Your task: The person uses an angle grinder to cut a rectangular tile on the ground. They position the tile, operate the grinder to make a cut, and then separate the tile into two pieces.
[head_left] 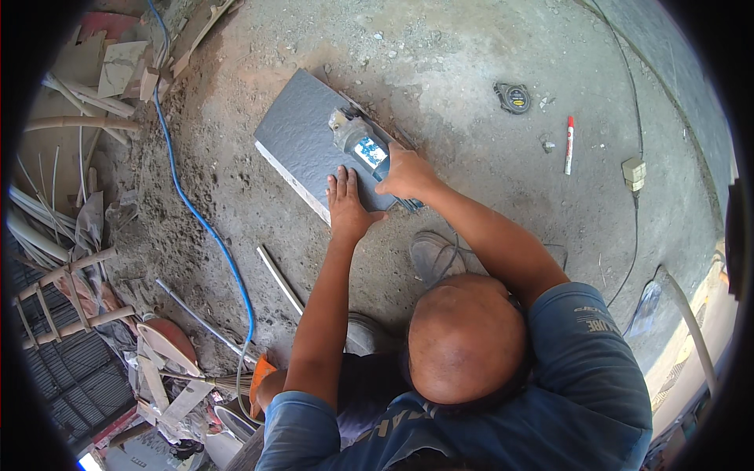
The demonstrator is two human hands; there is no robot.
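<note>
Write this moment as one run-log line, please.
left hand: spread on dark slab | right hand: gripping angle grinder over slab | ground, right side: tape measure, red-capped marker

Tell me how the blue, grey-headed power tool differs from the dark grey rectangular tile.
The blue, grey-headed power tool is long and rounded; the dark grey rectangular tile is a flat slab. The tile is clearly broader than the tool. The right grip holds the tool, while the left grip rests on the tile. Both show some grey.
</note>
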